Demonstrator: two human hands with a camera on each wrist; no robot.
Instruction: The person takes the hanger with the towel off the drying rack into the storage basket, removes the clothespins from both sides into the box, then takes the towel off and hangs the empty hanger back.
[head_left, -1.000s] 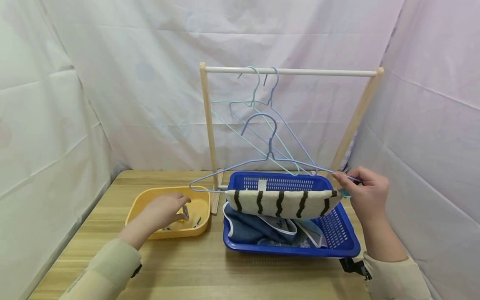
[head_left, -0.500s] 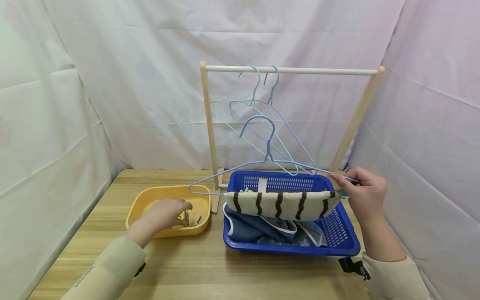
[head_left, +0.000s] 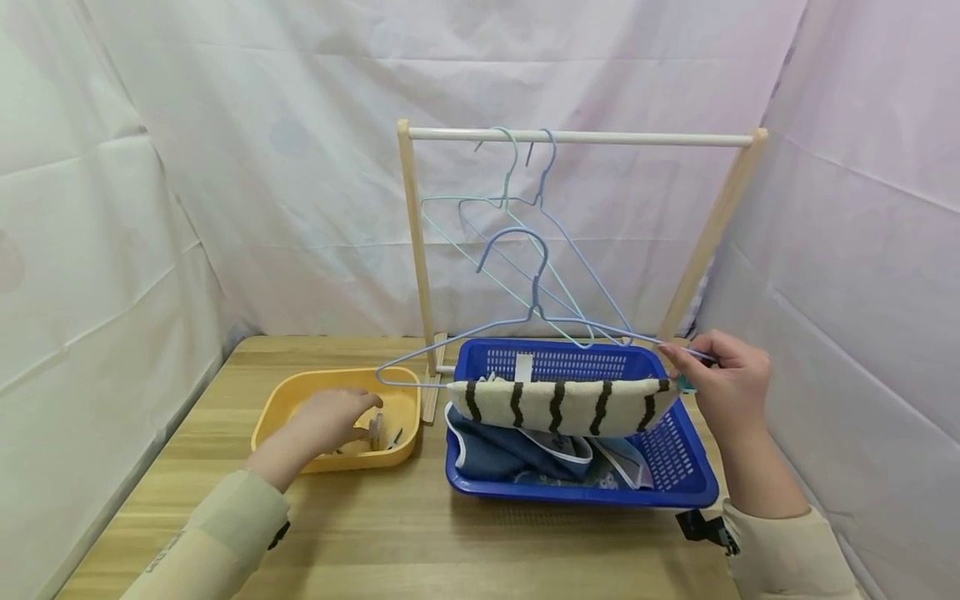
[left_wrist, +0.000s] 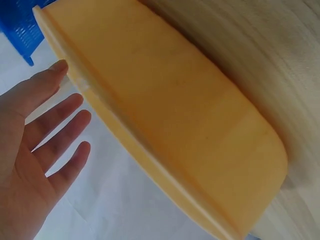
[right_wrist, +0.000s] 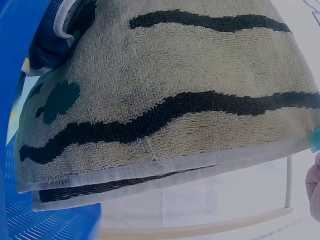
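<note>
My right hand (head_left: 731,383) grips the right end of a blue wire hanger (head_left: 491,327), holding it up at a slight tilt. A cream towel with wavy dark stripes (head_left: 558,408) is folded over the hanger's lower bar. A teal clip (head_left: 686,385) sits at the towel's right end, close under my fingers. My left hand (left_wrist: 42,140) is over the yellow tray (left_wrist: 175,100), fingers apart and nothing seen between them in the left wrist view. By its fingertips in the head view is a small, blurred, pale clip-like piece (head_left: 377,429); a small dark-grey piece (head_left: 395,437) lies beside it.
Beneath the towel stands a blue plastic basket (head_left: 585,497) holding folded cloths, one of them dark blue with white trim (head_left: 510,454). Behind it is a wooden rack with a white rail (head_left: 637,137), carrying a mint hanger (head_left: 512,171) and another blue hanger (head_left: 551,158).
My left hand dipped and shifted a little right over the tray, then drew slightly back up and left. My right hand, with hanger and towel, has drifted only slightly left.
</note>
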